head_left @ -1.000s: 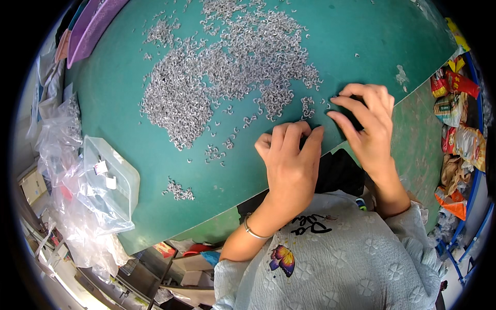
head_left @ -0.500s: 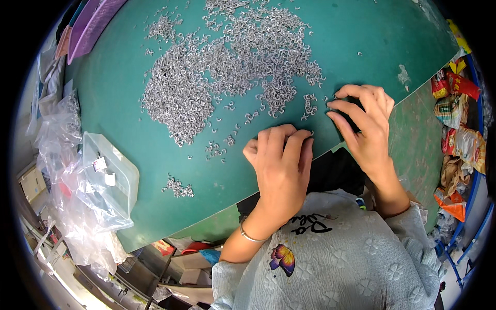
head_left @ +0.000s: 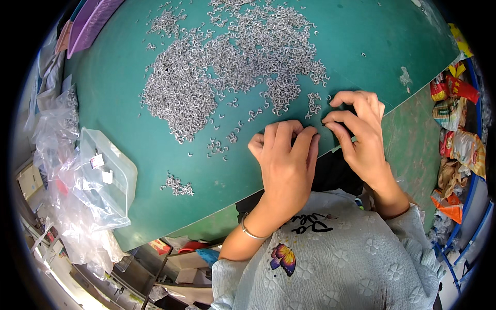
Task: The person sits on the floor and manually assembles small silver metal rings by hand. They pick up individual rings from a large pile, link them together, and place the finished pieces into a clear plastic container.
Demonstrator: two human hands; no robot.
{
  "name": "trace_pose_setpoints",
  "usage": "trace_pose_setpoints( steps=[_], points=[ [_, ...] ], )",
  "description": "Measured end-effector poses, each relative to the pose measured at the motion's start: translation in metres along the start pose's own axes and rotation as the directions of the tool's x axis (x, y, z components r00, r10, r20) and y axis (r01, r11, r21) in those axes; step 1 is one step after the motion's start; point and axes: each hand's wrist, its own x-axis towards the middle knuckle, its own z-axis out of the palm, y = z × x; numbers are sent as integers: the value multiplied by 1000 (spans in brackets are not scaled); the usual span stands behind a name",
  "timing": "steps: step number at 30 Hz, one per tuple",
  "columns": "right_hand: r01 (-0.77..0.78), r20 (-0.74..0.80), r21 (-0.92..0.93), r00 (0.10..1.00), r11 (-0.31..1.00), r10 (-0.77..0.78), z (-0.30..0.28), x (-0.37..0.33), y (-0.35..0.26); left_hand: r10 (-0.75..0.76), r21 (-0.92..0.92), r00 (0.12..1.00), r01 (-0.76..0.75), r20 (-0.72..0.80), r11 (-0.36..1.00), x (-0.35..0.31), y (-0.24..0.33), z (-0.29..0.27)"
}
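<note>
Many small C-shaped grey metal pieces (head_left: pixel 181 93) lie heaped and scattered on the green tabletop (head_left: pixel 217 181). My left hand (head_left: pixel 287 163) is low over the table near its front edge, fingers curled and thumb against the index finger. A tiny bit of metal seems to show at that pinch; its full shape is hidden. To its right, my right hand (head_left: pixel 364 137) has thumb and index fingertip brought together, the other fingers bent. Whatever is in that pinch is too small to make out. Between the hands and the main heap lies a little cluster of pieces (head_left: pixel 313 105).
At the left edge a clear plastic tray (head_left: pixel 129 170) lies beside crumpled clear bags (head_left: pixel 57 150). A purple basket (head_left: pixel 93 26) stands at the far left corner. Colourful packets (head_left: pixel 454 111) fill a blue-framed rack on the right. One small pile (head_left: pixel 176 185) sits nearer me.
My right thumb and index finger have closed from a gap to a pinch. My left hand has shifted slightly right, and the two hands' fingertips are closer together.
</note>
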Motion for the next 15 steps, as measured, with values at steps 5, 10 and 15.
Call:
trace_pose_setpoints(
  steps=[5, 10, 15],
  points=[
    [3, -34, -75, 999, 997, -6, 2, 3, -1, -21, 0, 1000, 21, -17, 1000, 0, -2, -2],
    [-15, -87, -38, 996, 999, 12, 1, 3, 1, -43, -5, 999, 42, -21, 999, -2, -2, -4],
    [-46, -76, -33, 996, 998, 43, -5, 1, 5, -48, -49, 999, 47, -21, 998, -1, -4, -8]
  ],
)
